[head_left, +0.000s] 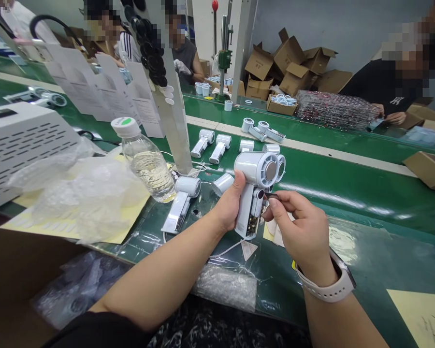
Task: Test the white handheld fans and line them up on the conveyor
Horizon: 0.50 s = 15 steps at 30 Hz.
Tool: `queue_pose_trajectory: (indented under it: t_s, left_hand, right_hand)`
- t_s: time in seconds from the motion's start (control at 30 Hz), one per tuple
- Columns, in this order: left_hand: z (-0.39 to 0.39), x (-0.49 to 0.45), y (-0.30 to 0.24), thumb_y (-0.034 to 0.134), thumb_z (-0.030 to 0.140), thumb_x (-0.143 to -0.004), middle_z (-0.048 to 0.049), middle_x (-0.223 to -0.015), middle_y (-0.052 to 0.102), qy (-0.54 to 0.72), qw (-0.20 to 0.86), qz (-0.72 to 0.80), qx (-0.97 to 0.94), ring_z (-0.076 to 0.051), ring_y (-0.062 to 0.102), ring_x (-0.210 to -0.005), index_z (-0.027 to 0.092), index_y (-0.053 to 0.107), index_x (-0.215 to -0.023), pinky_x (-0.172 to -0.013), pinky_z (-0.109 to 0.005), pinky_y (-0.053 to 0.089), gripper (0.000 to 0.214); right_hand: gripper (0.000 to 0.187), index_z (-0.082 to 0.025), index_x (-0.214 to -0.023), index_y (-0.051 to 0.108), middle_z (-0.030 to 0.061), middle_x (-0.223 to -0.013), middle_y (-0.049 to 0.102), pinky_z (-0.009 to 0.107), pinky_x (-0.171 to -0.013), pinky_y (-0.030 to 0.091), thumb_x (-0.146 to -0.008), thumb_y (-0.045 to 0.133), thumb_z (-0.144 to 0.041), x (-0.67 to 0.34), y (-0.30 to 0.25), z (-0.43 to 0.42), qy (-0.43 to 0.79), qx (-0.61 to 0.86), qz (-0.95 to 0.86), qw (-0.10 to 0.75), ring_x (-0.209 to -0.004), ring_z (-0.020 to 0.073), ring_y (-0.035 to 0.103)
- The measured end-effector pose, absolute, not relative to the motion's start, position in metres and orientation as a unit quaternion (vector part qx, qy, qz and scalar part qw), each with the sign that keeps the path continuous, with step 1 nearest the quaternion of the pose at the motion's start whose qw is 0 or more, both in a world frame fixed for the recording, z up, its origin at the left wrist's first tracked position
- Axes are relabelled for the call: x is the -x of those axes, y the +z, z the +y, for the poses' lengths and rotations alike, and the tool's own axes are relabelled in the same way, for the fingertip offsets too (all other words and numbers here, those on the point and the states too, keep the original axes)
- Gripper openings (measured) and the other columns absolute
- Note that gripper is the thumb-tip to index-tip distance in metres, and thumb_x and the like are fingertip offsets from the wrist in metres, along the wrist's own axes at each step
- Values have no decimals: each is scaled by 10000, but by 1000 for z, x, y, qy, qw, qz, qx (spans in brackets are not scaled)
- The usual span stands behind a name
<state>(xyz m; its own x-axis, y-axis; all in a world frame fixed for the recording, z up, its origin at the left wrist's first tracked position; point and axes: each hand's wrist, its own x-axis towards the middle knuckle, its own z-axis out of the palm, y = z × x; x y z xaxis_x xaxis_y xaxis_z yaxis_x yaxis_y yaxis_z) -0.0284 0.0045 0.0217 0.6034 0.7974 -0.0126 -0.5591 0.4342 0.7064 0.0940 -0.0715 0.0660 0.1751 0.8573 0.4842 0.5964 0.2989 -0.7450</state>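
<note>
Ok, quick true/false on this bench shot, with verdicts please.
The left hand grips a white handheld fan. True.
The right hand pinches a small dark item next to the fan. True.
The right wrist is bare. False: it wears a watch with a white strap.
The plastic water bottle stands right of the fan. False: it stands left of the fan.
</note>
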Motion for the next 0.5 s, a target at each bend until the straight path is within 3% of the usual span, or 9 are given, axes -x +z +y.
queue_pose_trajectory:
  t_s: [0.27, 0.5]
  left_hand:
    - [6, 29, 18, 593, 933, -611, -85, -725, 703, 422, 813, 187, -356, -185, 649, -629, 123, 719, -881, -599, -301, 511, 864]
    - [7, 27, 15, 641, 892, -624, -68, -718, 713, 460, 748, 214, -428, -186, 660, -657, 128, 736, -950, -605, -281, 499, 836]
  right_hand:
    - [131, -199, -844, 673, -12, -620, 726, 221, -537, 500, -923, 575, -236, -93, 65, -71, 110, 577, -643, 492, -547, 129, 671]
    - [211, -220, -769, 629, -25, -590, 670, 264, -541, 423, -947, 526, -265, -111, 71, -73, 129, 593, -691, 392, -541, 139, 604]
